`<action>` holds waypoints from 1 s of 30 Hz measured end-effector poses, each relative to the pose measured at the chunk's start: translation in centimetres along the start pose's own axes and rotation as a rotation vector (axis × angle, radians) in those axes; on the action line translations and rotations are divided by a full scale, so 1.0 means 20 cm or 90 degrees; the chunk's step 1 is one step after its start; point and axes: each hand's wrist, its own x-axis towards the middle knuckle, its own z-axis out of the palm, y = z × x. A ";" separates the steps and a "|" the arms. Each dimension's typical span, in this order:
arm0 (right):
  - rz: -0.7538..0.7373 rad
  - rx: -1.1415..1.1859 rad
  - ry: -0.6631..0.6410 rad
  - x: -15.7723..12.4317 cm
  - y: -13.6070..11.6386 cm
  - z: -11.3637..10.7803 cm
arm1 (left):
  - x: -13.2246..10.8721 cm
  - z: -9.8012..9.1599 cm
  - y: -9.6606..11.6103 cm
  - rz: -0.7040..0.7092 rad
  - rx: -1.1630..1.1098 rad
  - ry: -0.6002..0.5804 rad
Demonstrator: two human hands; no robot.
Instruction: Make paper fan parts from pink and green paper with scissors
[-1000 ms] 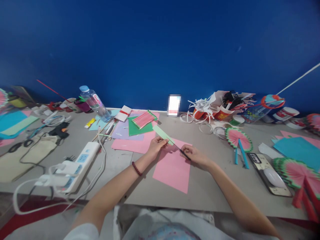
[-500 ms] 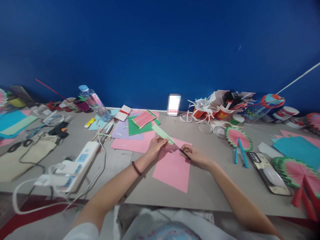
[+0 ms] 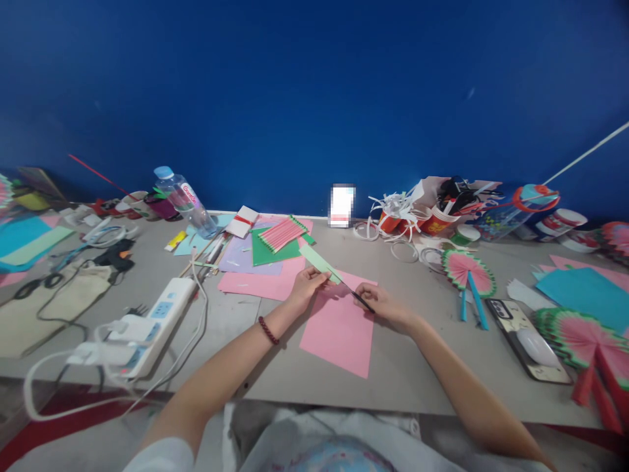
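Gray tabletop (image 3: 407, 380) carries a pink sheet (image 3: 339, 334); near its far edge, the left hand (image 3: 311, 284) pinches a partly covered green strip (image 3: 317, 260). The right hand (image 3: 376, 300) grips a thin dark tool (image 3: 365, 303), its type unclear behind fingers.

bracelet (image 3: 268, 330): dark-red round beads, left wrist | left sleeve (image 3: 164, 455): short, whitish | shirt front (image 3: 275, 440): pale | print (image 3: 339, 457): light blue, reddish flecks, blurred

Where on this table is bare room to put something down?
Bare patches: between the near pink sheet and the right forearm; between that forearm and the phone at right. Crowded: around the red cups and the power strip.
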 end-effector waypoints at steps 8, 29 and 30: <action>0.002 0.017 -0.005 0.00 0.00 0.00 | -0.01 0.00 0.01 -0.007 0.003 0.000; -0.010 0.003 -0.005 0.01 0.03 0.00 | 0.00 0.00 -0.01 -0.002 -0.007 -0.006; -0.011 0.000 -0.006 0.01 0.03 0.00 | 0.00 0.00 -0.01 -0.001 -0.005 -0.005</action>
